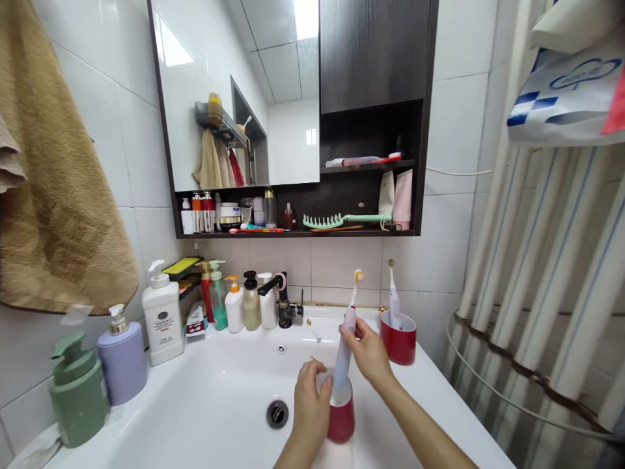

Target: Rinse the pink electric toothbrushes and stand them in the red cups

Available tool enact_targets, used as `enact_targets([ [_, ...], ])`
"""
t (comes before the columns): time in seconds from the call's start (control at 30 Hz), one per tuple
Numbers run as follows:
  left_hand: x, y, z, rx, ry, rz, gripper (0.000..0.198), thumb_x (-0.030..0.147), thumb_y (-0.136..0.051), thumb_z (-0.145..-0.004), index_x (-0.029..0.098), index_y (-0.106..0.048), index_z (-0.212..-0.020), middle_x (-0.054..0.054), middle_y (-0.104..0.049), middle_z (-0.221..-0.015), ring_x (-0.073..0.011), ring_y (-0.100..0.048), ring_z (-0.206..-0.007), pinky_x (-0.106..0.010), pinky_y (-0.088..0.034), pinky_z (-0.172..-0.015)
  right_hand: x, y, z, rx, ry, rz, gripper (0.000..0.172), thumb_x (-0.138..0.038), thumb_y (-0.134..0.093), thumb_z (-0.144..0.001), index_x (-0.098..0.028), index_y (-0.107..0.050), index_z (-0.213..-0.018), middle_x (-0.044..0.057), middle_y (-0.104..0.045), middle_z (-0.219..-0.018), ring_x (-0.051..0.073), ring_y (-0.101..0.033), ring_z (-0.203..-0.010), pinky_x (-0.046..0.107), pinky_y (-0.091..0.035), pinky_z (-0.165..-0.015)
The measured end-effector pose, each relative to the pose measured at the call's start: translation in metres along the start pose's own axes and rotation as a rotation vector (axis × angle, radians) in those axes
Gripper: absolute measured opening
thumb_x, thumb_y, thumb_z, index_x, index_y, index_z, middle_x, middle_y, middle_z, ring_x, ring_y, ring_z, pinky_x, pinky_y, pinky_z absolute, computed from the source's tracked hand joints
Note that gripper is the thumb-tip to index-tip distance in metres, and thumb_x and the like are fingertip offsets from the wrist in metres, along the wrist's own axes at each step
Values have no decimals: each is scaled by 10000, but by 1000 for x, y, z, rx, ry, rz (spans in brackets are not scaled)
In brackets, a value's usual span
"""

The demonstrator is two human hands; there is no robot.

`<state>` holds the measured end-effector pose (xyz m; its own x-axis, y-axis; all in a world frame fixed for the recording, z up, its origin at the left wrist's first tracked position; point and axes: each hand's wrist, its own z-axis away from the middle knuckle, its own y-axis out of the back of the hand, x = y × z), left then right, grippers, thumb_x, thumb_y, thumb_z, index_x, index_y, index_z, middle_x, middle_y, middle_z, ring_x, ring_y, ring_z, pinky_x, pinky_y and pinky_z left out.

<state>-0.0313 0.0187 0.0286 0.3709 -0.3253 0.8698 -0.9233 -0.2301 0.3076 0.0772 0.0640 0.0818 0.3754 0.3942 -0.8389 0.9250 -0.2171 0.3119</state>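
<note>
My right hand (370,352) is closed around the upper handle of a pale electric toothbrush (343,355). The brush stands head up, tilted slightly, with its lower end inside a red cup (342,422) with a white interior. Against the cup's left side and rim, my left hand (311,400) is curled, gripping it over the sink's right part. Farther right on the sink's ledge, a second red cup (401,345) holds another electric toothbrush (394,306).
The white sink (234,397) has a dark drain (277,414) and a black faucet (283,306). Several pump bottles (234,306) line its back left. A mirror cabinet (297,233) overhangs the back, a towel (63,169) hangs left, and pipes (551,273) stand right.
</note>
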Motion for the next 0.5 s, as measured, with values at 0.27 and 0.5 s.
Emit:
enact_targets([
  [0.27,7,-33,16,-398,395,645,470,585,-299,-588,138,-377,-711,16,-448,-492,-69,-403,-362,-199,-274,-371,4,15,33,-145,-266,-361,272,-391,-447,-601,-161,-502,-736,-26,-511,-531,92,-429,-436,212,-333,-418],
  [0.5,-4,-33,21,-558,400,659,513,626,-319,-547,138,-373,-698,25,-443,-481,-48,-386,-344,-180,-249,-350,7,31,25,-78,-355,-520,285,-403,-411,-632,-153,-500,-738,8,-558,-571,100,-466,-516,231,-371,-532],
])
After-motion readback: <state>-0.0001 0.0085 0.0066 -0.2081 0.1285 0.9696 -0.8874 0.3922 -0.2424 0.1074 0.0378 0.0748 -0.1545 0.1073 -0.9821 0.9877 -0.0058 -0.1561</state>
